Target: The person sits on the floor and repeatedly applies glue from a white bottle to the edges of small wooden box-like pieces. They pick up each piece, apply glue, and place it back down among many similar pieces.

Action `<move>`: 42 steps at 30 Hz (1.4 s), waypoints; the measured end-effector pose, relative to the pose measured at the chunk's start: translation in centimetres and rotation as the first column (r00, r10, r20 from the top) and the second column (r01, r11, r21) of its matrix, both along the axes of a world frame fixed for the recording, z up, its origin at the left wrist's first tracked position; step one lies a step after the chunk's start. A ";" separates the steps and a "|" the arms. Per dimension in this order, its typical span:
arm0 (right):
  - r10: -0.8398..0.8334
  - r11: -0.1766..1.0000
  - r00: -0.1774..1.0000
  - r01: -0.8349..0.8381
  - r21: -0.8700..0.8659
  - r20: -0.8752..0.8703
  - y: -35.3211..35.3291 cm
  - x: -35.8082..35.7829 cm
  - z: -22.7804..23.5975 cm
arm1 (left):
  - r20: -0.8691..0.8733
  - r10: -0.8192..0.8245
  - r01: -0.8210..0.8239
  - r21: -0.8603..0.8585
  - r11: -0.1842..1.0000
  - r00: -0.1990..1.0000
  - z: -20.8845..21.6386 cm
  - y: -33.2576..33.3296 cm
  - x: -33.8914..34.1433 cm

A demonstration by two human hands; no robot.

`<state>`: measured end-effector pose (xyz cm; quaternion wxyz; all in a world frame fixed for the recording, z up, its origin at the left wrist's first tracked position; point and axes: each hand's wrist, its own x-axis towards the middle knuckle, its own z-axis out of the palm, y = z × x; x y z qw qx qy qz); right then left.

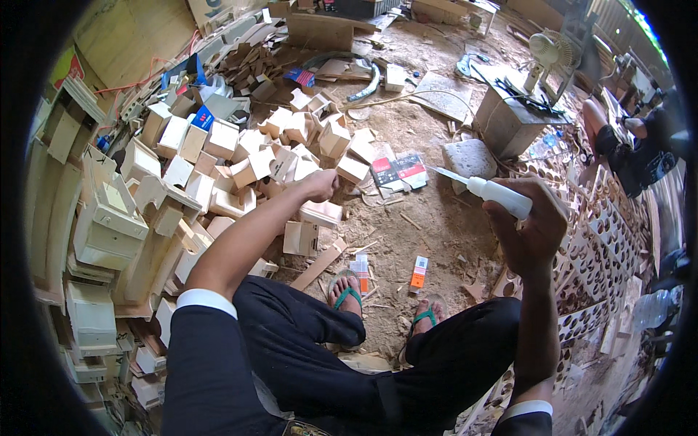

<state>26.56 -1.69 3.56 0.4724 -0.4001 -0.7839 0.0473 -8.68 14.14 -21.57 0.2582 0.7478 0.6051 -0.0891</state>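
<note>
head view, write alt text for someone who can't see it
A person's right hand holds a white bottle with a long nozzle; the left hand is near a pile of pale wooden pieces. Two orange-and-white cartons lie by sandalled feet on the dusty floor.

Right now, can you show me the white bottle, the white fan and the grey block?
White bottle (504, 198): head view, on the middle of its body.
White fan (544, 49): head view, on its round front.
Grey block (470, 156): head view, on its upper face.
</note>
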 end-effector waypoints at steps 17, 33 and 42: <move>-0.104 0.990 0.995 0.104 -0.090 0.008 -0.2 2.7 -0.8 | -0.055 -0.718 0.719 0.119 0.685 0.694 -5.5 -6.6 6.0; -0.330 0.938 0.943 0.331 -0.105 0.035 3.0 9.3 -4.6 | -0.463 -0.581 0.637 -0.044 0.770 0.669 -13.3 -1.4 10.1; -0.471 0.834 0.880 0.420 -0.357 -0.065 2.3 12.1 -4.6 | 0.013 -0.167 0.166 0.061 0.984 0.986 -4.1 -0.8 8.8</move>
